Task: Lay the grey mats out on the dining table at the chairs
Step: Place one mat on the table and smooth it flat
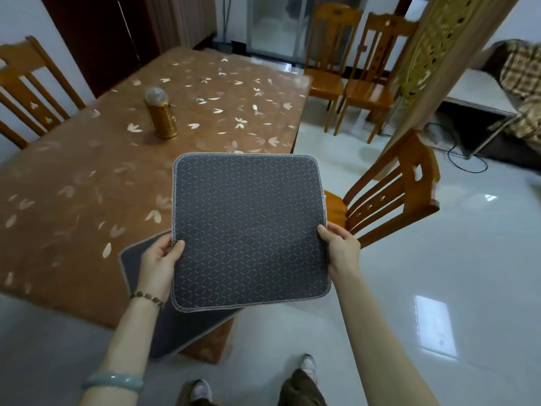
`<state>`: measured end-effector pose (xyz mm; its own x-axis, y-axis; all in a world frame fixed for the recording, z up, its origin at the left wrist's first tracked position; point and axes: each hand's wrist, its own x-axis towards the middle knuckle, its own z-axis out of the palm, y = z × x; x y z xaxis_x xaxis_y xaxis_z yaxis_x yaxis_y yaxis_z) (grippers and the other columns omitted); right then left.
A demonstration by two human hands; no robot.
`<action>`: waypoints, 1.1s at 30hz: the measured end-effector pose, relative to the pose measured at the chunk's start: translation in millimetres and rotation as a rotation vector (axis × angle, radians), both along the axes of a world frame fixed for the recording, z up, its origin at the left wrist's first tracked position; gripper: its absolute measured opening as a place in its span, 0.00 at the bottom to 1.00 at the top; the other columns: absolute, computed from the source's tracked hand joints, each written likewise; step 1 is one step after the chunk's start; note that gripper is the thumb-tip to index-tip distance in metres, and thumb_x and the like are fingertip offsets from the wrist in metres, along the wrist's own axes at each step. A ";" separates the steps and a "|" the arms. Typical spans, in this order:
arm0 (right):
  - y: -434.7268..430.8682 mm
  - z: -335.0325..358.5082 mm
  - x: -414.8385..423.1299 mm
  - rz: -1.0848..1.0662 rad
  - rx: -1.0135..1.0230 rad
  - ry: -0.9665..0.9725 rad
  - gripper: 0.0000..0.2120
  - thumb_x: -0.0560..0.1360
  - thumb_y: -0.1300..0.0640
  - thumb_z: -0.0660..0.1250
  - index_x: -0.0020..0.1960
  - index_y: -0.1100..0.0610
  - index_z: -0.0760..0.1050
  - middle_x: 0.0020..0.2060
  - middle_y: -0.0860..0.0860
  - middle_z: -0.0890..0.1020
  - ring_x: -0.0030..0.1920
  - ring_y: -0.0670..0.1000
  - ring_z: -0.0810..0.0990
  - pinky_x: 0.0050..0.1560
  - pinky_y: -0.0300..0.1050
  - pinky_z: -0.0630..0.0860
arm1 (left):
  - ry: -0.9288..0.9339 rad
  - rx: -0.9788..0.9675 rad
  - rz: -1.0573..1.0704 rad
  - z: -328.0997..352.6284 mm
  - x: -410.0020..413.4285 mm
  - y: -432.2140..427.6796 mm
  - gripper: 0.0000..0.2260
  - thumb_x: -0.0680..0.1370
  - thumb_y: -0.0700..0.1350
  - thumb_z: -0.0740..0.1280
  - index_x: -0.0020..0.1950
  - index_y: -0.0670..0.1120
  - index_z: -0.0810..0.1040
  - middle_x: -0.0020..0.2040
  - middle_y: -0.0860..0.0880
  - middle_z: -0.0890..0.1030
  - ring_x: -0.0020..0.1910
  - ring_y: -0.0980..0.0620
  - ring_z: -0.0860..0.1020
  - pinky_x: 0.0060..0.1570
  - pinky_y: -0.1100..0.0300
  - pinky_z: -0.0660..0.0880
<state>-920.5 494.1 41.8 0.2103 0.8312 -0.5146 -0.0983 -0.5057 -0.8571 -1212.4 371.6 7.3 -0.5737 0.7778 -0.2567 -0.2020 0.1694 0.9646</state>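
I hold a grey mat [248, 230] with a dotted diamond pattern flat in the air above the near right corner of the dining table [87, 186]. My left hand [159, 266] grips its left edge and my right hand [339, 249] grips its right edge. Under it, another grey mat [178, 332] lies on the table corner, partly hanging over the edge and mostly hidden by the held mat and my left arm. A wooden chair [392, 191] stands at the table's right side, just beyond the held mat.
The table has a brown cover with a petal print. A golden canister [161, 115] with a glass ball top stands near its middle. Another chair [26, 92] is at the far left, two more chairs [351, 77] stand past the table's far end. Shiny tiled floor lies to the right.
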 end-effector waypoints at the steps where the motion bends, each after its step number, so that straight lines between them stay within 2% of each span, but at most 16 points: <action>1: 11.2 0.9 12.9 0.018 0.001 0.000 0.08 0.74 0.58 0.71 0.53 0.53 0.80 0.59 0.50 0.78 0.59 0.53 0.76 0.65 0.55 0.72 | 0.004 0.005 0.021 1.1 16.4 6.0 0.14 0.78 0.37 0.64 0.45 0.56 0.84 0.43 0.56 0.86 0.43 0.55 0.83 0.43 0.61 0.77; 3: 35.2 4.4 39.8 0.058 0.001 -0.001 0.06 0.73 0.58 0.71 0.50 0.52 0.81 0.57 0.51 0.79 0.57 0.53 0.77 0.64 0.54 0.73 | 0.011 0.003 0.069 1.7 49.4 18.5 0.15 0.78 0.38 0.64 0.44 0.57 0.83 0.43 0.57 0.86 0.43 0.57 0.83 0.40 0.65 0.77; 5: 58.7 7.6 66.4 0.085 0.002 0.001 0.04 0.73 0.59 0.71 0.46 0.51 0.81 0.54 0.50 0.80 0.56 0.52 0.77 0.63 0.54 0.74 | 0.021 -0.005 0.095 0.7 81.4 31.7 0.12 0.78 0.39 0.65 0.47 0.55 0.83 0.46 0.54 0.86 0.46 0.54 0.83 0.45 0.59 0.78; 8: 89.2 9.3 102.3 0.114 0.012 -0.008 0.05 0.73 0.59 0.72 0.47 0.51 0.81 0.53 0.50 0.81 0.55 0.52 0.78 0.61 0.52 0.75 | 0.016 0.010 0.138 -1.0 123.2 52.3 0.09 0.78 0.39 0.65 0.52 0.50 0.81 0.51 0.48 0.84 0.51 0.47 0.81 0.54 0.51 0.76; 12: 114.6 8.5 132.1 0.133 0.014 0.012 0.05 0.73 0.59 0.72 0.45 0.50 0.81 0.50 0.49 0.81 0.53 0.50 0.78 0.49 0.43 0.76 | 0.025 0.016 0.156 6.0 158.1 71.0 0.09 0.78 0.38 0.64 0.55 0.44 0.80 0.48 0.49 0.83 0.46 0.51 0.81 0.49 0.54 0.76; 14: 124.5 7.1 139.5 0.137 0.009 0.024 0.05 0.73 0.60 0.72 0.45 0.50 0.81 0.49 0.49 0.81 0.52 0.50 0.78 0.46 0.41 0.75 | 0.023 0.007 0.167 9.1 166.3 78.3 0.09 0.78 0.37 0.64 0.53 0.46 0.81 0.46 0.50 0.84 0.44 0.53 0.82 0.46 0.57 0.76; 16: 134.3 5.0 141.4 0.145 0.002 0.036 0.05 0.73 0.60 0.72 0.45 0.51 0.81 0.48 0.49 0.81 0.50 0.49 0.78 0.43 0.40 0.75 | 0.029 -0.005 0.175 11.3 169.8 85.7 0.09 0.78 0.37 0.63 0.51 0.49 0.81 0.48 0.49 0.84 0.45 0.51 0.82 0.47 0.56 0.77; 19: 148.4 2.0 137.6 0.160 -0.014 0.048 0.05 0.73 0.60 0.71 0.45 0.51 0.81 0.46 0.49 0.81 0.49 0.49 0.79 0.39 0.40 0.73 | 0.031 -0.012 0.187 10.7 169.1 96.8 0.09 0.79 0.37 0.63 0.53 0.47 0.79 0.49 0.47 0.83 0.48 0.47 0.80 0.51 0.52 0.76; 23: 172.2 -3.0 128.9 0.173 -0.028 0.050 0.05 0.73 0.61 0.71 0.47 0.53 0.81 0.47 0.50 0.82 0.49 0.50 0.79 0.40 0.42 0.74 | 0.010 -0.020 0.215 1.5 163.9 116.7 0.10 0.79 0.37 0.63 0.58 0.42 0.79 0.49 0.46 0.82 0.48 0.46 0.80 0.52 0.50 0.76; 29: 221.6 -8.1 92.5 0.210 -0.001 0.044 0.05 0.74 0.61 0.70 0.47 0.53 0.80 0.46 0.50 0.83 0.47 0.50 0.80 0.40 0.43 0.75 | -0.029 -0.010 0.250 -10.2 133.2 162.1 0.11 0.78 0.37 0.63 0.59 0.43 0.78 0.53 0.43 0.82 0.52 0.43 0.79 0.56 0.47 0.75; 31: 242.2 -7.8 71.7 0.230 0.010 0.049 0.05 0.73 0.61 0.71 0.47 0.53 0.80 0.46 0.50 0.83 0.47 0.50 0.81 0.41 0.43 0.76 | -0.033 0.002 0.265 -14.9 113.5 179.8 0.11 0.78 0.37 0.63 0.59 0.44 0.78 0.55 0.45 0.81 0.53 0.45 0.80 0.55 0.49 0.76; 33: 260.9 -6.2 50.6 0.260 0.031 0.027 0.04 0.74 0.60 0.70 0.45 0.51 0.79 0.45 0.50 0.82 0.46 0.50 0.80 0.41 0.43 0.75 | -0.017 0.017 0.278 -15.8 95.8 196.9 0.10 0.78 0.37 0.63 0.53 0.49 0.80 0.49 0.51 0.83 0.46 0.53 0.82 0.45 0.59 0.78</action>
<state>-869.9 755.1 35.6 -0.0258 0.8712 -0.4903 0.0079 -0.4902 -0.8716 -1116.6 568.5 -8.5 -0.7617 0.5951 -0.2561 -0.2546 0.0886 0.9630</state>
